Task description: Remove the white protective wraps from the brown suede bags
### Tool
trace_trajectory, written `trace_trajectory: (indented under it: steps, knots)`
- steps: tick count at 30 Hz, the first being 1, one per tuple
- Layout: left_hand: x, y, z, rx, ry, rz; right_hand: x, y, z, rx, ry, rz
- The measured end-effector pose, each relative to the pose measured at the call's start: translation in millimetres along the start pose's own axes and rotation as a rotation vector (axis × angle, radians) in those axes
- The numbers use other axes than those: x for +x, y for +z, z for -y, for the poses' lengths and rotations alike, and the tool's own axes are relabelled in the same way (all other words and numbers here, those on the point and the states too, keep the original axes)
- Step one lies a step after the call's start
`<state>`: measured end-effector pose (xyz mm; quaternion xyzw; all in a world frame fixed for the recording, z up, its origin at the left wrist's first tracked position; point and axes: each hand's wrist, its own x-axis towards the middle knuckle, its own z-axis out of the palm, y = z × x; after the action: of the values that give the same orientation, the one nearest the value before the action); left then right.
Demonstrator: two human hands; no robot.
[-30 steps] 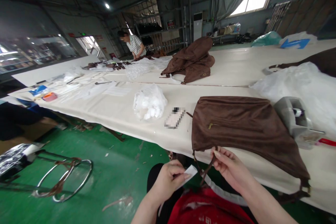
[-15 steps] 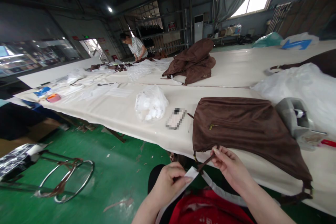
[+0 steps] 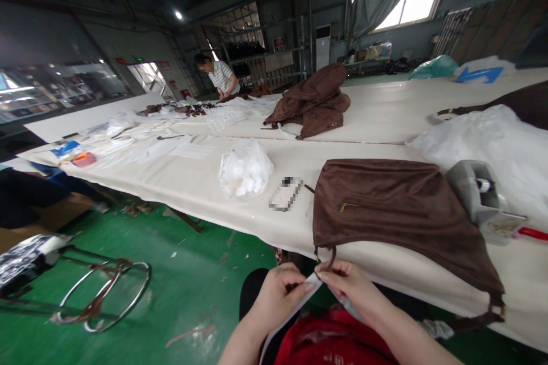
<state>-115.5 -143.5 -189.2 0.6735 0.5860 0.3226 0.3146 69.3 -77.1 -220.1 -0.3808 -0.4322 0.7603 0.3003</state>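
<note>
A brown handbag (image 3: 385, 205) lies on its side along the near table edge, its zip facing up. A thin brown strap (image 3: 332, 256) hangs in a small curve from the bag's near left corner. My left hand (image 3: 276, 293) is closed, pinching a white strip (image 3: 314, 280) that runs down over my lap. Close by, my right hand (image 3: 349, 282) is pinched on the brown strap where it meets the white strip's end. Their exact join is hidden by my fingers. At the bag's right corner, a wider strap (image 3: 475, 319) hangs down, partly wrapped in white.
A tape dispenser (image 3: 475, 188) stands right of the bag, beside a red-handled tool (image 3: 533, 232). Left of the bag are a phone (image 3: 286, 194) and a clear bag of white pieces (image 3: 246, 168). More brown bags (image 3: 314, 100) lie behind. A person (image 3: 222, 78) works farther back.
My right hand has moved down and left, bringing the brown strap to the white strip's end, so the strap now bends in a curve. My left hand stays nearly in place.
</note>
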Motion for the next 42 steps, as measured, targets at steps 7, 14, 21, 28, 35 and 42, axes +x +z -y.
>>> trace_trajectory:
  steps: [7, 14, 21, 28, 35, 42]
  knots:
    - [0.2, 0.6, 1.5, 0.097, -0.08, 0.022, 10.4, -8.6, -6.1, 0.199, 0.137, -0.165]
    - [10.3, 10.1, 5.2, 0.117, -0.194, 0.026, 21.0, -1.6, -21.5, -0.156, 0.076, -0.05]
    - [20.3, 11.7, -0.6, 0.151, -0.234, 0.065, 23.4, -16.0, -18.0, 0.14, 0.116, -0.158]
    - [44.0, 18.7, -7.4, 0.158, -0.267, 0.059, 34.3, -20.2, -19.5, -0.064, 0.062, -0.104]
    - [57.8, 23.7, -15.1, 0.283, -0.251, 0.055, 34.7, -24.7, -15.9, 0.027, 0.005, -0.239]
    - [64.3, 29.3, -11.5, 0.302, -0.235, 0.026, 35.4, -24.5, -15.3, 0.073, -0.013, -0.196]
